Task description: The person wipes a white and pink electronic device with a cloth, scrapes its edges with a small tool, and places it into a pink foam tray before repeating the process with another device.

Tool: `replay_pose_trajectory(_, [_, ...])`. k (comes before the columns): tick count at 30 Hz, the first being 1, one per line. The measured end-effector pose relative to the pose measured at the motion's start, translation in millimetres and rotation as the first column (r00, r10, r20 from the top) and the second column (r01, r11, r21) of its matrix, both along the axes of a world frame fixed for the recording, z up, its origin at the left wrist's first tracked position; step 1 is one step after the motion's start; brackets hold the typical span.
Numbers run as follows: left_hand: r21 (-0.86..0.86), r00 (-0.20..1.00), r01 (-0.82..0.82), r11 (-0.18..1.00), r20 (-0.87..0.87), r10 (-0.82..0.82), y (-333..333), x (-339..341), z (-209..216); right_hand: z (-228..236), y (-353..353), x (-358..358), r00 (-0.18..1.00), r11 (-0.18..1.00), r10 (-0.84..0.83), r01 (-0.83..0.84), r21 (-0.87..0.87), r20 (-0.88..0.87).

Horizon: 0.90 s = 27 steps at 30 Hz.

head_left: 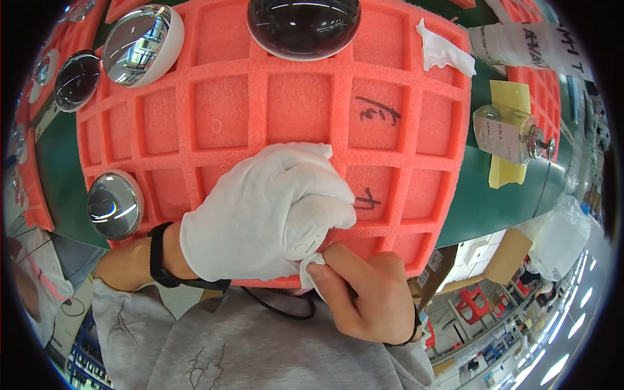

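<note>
My left hand (pixel 266 214), in a white glove with a black wristband behind it, is closed over the pink foam tray (pixel 257 107). Its fingers curl round a pale round piece (pixel 305 242), mostly hidden by the glove. Against the lower side of that piece, my bare right hand (pixel 370 292) pinches a small white cloth (pixel 311 265) between thumb and forefinger. A mirror-like dome (pixel 114 207) rests at the tray's left edge. Farther off on the tray sit a silvery dome with a white rim (pixel 142 47) and a dark glossy dome (pixel 303 25).
A crumpled white cloth (pixel 445 51) lies on the tray's far right corner. Right of it, a glass bottle with a metal top (pixel 510 135) stands on yellow paper (pixel 510 94) on the green table (pixel 471 195). Another dark dome (pixel 77 80) is at the left. An open cardboard box (pixel 500 257) stands below the table edge.
</note>
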<state>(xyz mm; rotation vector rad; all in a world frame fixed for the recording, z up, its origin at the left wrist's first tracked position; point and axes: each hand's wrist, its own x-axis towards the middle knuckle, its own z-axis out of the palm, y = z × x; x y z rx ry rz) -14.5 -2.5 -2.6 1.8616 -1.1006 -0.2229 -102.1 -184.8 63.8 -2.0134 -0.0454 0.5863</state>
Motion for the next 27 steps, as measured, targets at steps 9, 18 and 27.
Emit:
replay_pose_trajectory(9, [0.055,0.997,-0.079,0.995,0.006,0.079,-6,-9,18,-9,-32,4,0.969,0.956,-0.212,0.233,0.181,-0.128])
replay_pose_trajectory(18, [0.17,0.947,-0.267,0.949,-0.134,0.291,-17,-20,42,-27,-64,-31,0.84,0.854,-0.52,0.506,0.122,0.156])
replay_pose_trajectory(27, [0.32,0.866,-0.469,0.823,0.348,0.358,-2,-61,62,-64,-50,-38,0.838,0.955,-0.271,0.296,0.021,0.473])
